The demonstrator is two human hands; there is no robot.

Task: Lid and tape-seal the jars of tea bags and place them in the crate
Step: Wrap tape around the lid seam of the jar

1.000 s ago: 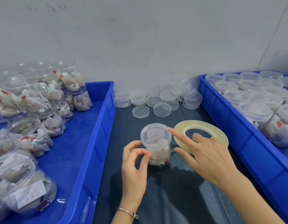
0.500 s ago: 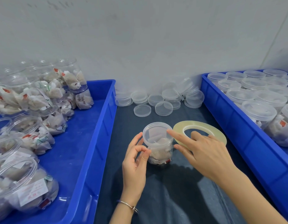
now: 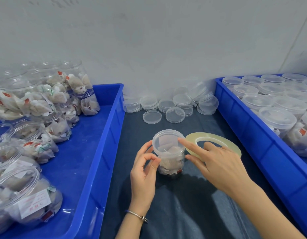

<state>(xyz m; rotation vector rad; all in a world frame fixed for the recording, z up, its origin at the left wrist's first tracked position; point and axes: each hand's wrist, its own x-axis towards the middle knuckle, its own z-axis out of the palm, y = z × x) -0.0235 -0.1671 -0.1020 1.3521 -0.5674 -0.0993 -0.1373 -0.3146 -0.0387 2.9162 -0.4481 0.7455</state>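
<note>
The left hand [image 3: 143, 169] still pinches at the wall of the lidded jar [image 3: 169, 152] on the worktop [image 3: 183, 204] while the right hand [image 3: 216, 163], fingers outstretched, has slid its forefinger onto the lid [image 3: 166, 140] (tape roll [image 3: 213, 144] just beside), so taping looks under way.

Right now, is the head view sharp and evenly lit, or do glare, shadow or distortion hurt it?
Head view: sharp at the centre, the lidded jar and tape roll crisp; wide-angle bend curves the left crate; glare on its open jars; both hands' soft shadow darkens the cloth nearest the camera.
</note>
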